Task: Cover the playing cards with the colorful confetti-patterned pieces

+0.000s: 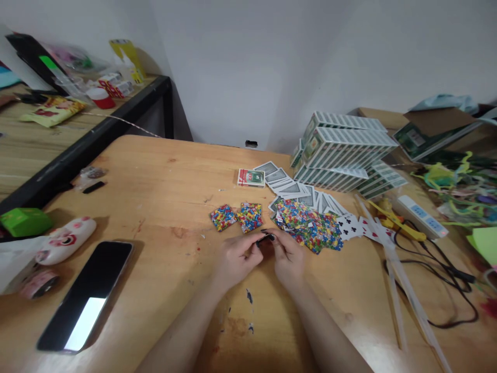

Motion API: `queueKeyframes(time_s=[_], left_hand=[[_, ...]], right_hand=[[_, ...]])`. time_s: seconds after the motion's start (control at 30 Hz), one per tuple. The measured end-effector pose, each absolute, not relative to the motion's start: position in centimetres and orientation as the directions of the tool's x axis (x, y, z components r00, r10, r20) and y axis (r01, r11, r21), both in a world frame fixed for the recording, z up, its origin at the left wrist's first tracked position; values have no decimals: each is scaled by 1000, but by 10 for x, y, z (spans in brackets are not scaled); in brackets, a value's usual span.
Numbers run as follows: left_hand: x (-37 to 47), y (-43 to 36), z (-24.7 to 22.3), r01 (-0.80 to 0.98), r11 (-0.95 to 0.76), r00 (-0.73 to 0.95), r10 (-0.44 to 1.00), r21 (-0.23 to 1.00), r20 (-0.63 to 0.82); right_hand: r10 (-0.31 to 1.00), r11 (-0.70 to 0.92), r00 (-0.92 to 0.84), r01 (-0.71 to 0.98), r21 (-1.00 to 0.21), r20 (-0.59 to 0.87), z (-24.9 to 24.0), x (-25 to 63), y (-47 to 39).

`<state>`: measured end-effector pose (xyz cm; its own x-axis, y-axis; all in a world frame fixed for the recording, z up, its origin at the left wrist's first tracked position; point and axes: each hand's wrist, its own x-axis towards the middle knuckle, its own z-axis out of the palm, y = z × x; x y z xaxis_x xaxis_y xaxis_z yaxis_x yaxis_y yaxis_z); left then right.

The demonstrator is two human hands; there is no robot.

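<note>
My left hand (241, 257) and my right hand (288, 256) meet above the middle of the table, fingertips pinched together. Dark spots show at the fingertips; whatever lies between them is too small to make out. Just beyond my left hand lie two small square pieces with a bright multicoloured pattern, one left (223, 217) and one right (249, 216). Near my right hand spreads a pile of similar colourful squares (310, 223). Grey-backed playing cards (289, 187) fan out behind it. Face-up cards (349, 226) show clubs and hearts. A card box (251, 178) lies behind the squares.
Stacked card boxes (345, 147) stand at the back right. A power strip (421, 215), black cable (430, 325) and long translucent strips (404, 290) lie on the right. A phone (87, 295), a white cartoon-faced item (67, 239) and a green object (26, 221) are at left.
</note>
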<state>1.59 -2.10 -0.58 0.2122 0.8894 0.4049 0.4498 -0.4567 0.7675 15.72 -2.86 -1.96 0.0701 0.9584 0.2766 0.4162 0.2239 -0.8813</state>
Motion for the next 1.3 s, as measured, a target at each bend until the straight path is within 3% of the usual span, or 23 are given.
queueKeyframes(time_s=[0.27,0.6,0.87,1.1,1.3], left_hand=[[9,-18,-6,387,-473,275,879,792,390],[3,-19,-5,314,-434,275,893,844,356],[10,-16,-9,421,-478,211,878,771,429],[12,-17,-5,402,-521,177,851,753,494],[13,-14,-3,362,-497,188,868,789,461]], right_hand=[[937,276,74,440,-855,341,-22,159,-26],[958,239,56,388,-890,281,-19,159,-26],[968,177,101,379,-908,231,-20,153,-30],[940,276,54,457,-845,336,-14,153,-32],[910,373,-29,495,-785,414,-15,149,-32]])
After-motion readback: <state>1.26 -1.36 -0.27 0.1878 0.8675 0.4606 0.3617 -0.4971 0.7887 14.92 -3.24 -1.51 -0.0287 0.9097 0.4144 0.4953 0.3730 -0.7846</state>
